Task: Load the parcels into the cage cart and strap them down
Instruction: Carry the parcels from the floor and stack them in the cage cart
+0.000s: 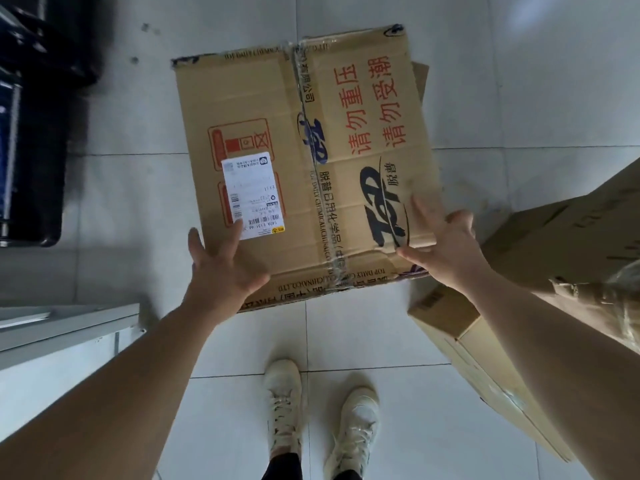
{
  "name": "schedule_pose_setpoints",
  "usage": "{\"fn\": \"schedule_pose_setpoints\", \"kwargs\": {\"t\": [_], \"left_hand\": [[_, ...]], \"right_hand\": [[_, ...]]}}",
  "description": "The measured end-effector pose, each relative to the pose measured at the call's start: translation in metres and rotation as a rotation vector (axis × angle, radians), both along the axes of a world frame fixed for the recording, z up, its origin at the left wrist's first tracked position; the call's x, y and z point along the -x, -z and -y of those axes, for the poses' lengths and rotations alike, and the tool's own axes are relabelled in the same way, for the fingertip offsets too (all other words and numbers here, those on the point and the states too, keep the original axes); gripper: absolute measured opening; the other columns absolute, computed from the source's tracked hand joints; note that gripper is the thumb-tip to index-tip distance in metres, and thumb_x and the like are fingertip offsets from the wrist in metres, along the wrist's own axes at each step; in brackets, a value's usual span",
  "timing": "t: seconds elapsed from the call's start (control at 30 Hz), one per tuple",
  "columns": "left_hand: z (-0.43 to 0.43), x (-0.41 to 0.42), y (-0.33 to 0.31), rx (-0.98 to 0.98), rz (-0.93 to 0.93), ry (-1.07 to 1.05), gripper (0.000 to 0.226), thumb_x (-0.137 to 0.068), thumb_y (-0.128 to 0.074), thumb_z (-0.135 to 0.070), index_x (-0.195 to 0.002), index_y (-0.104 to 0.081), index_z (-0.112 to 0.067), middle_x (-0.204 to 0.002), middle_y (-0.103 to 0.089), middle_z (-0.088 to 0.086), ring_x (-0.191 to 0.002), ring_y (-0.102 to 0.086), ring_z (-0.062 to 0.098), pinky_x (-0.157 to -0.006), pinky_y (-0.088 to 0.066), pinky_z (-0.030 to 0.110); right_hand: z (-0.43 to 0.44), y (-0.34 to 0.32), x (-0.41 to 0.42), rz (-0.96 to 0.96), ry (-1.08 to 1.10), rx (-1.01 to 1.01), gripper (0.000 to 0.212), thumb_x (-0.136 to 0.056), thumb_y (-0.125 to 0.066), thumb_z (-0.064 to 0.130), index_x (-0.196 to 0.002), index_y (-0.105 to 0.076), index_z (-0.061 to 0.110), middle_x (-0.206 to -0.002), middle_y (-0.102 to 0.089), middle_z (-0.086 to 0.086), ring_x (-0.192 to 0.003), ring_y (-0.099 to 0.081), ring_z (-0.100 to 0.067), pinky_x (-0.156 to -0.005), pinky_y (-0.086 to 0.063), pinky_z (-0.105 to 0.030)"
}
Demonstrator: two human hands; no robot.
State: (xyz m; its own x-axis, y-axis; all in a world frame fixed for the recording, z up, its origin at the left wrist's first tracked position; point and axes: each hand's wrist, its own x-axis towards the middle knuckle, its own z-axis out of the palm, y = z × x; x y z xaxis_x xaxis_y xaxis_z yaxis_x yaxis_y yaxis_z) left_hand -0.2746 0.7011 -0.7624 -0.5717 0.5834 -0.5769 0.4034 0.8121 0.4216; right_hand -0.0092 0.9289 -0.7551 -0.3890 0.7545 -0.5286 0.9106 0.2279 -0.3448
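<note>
Plausibly, with the left hand [221, 268] and right hand [446, 247] both spread open, gripping nothing, the worn box [304, 150] could slip on lifting

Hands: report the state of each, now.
Left hand: open, fingers spread, at the near-left edge of the taped cardboard box.
Right hand: open, fingers spread, at its near-right corner.

Creased matt cardboard parcel [311, 161], glossy tape seam [313, 161], paper label [252, 195], smooth tiles [381, 341].
</note>
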Motion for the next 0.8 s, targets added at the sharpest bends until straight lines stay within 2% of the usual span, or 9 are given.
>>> {"fn": "schedule_pose_setpoints", "kwargs": {"t": [0.07,0.13,0.23,0.4,0.57,0.67,0.8], "left_hand": [[0.014,-0.004,0.002,-0.016,0.092,-0.042,0.102,-0.078,-0.074,-0.043,-0.145,0.002,-0.055,-0.152,-0.009,0.016,-0.131,-0.038,0.04,-0.098,-0.04,0.037],[0.02,-0.013,0.003,-0.054,0.087,-0.051,0.102,-0.08,-0.071,-0.045,-0.143,0.008,-0.059,-0.141,-0.026,0.019,-0.117,-0.049,0.039,-0.089,-0.044,0.039],[0.019,-0.018,0.002,-0.056,0.059,-0.115,0.101,-0.079,-0.07,-0.051,-0.14,0.009,-0.062,-0.139,-0.025,0.015,-0.112,-0.052,0.04,-0.09,-0.047,0.042],[0.017,-0.003,-0.017,-0.052,-0.078,-0.17,0.094,-0.075,-0.066,-0.062,-0.147,-0.006,-0.05,-0.14,-0.029,0.014,-0.117,-0.051,0.04,-0.097,-0.044,0.045],[0.016,0.009,-0.069,-0.005,-0.191,-0.191,0.096,-0.075,-0.058,-0.07,-0.15,-0.01,-0.035,-0.134,-0.039,0.013,-0.111,-0.053,0.039,-0.092,-0.045,0.046],[0.024,0.012,-0.106,0.018,-0.203,-0.194,0.094,-0.074,-0.057,-0.072,-0.149,-0.014,-0.034,-0.13,-0.043,0.012,-0.108,-0.056,0.038,-0.087,-0.047,0.045],[0.042,0.011,-0.163,0.008,-0.255,-0.22,0.092,-0.072,-0.058,-0.072,-0.146,-0.022,-0.03,-0.126,-0.048,0.013,-0.106,-0.057,0.038,-0.083,-0.048,0.045]], "right_hand": [[0.003,0.002,-0.002,-0.06,0.034,0.074,0.092,-0.079,-0.071,0.044,-0.145,-0.007,0.051,-0.137,-0.024,-0.01,-0.111,-0.048,-0.032,-0.1,-0.046,-0.046],[0.008,0.003,0.0,-0.075,0.055,0.049,0.092,-0.078,-0.071,0.045,-0.144,-0.007,0.053,-0.141,-0.027,-0.009,-0.106,-0.051,-0.028,-0.094,-0.049,-0.047],[0.016,0.002,0.007,-0.07,0.114,-0.055,0.088,-0.073,-0.073,0.052,-0.141,-0.016,0.053,-0.134,-0.037,-0.007,-0.097,-0.051,-0.022,-0.088,-0.052,-0.046],[0.03,-0.018,0.017,-0.046,0.115,-0.184,0.082,-0.071,-0.064,0.066,-0.14,-0.025,0.048,-0.126,-0.045,-0.008,-0.098,-0.057,-0.03,-0.084,-0.052,-0.044],[0.038,-0.07,0.032,0.024,0.103,-0.281,0.082,-0.071,-0.057,0.073,-0.139,-0.029,0.038,-0.121,-0.05,-0.01,-0.095,-0.059,-0.032,-0.077,-0.052,-0.043],[0.043,-0.108,0.036,0.045,0.087,-0.279,0.084,-0.071,-0.056,0.074,-0.14,-0.028,0.037,-0.122,-0.051,-0.008,-0.095,-0.059,-0.03,-0.079,-0.054,-0.046],[0.055,-0.165,0.039,0.032,0.038,-0.289,0.084,-0.071,-0.051,0.077,-0.14,-0.025,0.037,-0.122,-0.051,-0.006,-0.094,-0.059,-0.027,-0.078,-0.053,-0.043]]}}
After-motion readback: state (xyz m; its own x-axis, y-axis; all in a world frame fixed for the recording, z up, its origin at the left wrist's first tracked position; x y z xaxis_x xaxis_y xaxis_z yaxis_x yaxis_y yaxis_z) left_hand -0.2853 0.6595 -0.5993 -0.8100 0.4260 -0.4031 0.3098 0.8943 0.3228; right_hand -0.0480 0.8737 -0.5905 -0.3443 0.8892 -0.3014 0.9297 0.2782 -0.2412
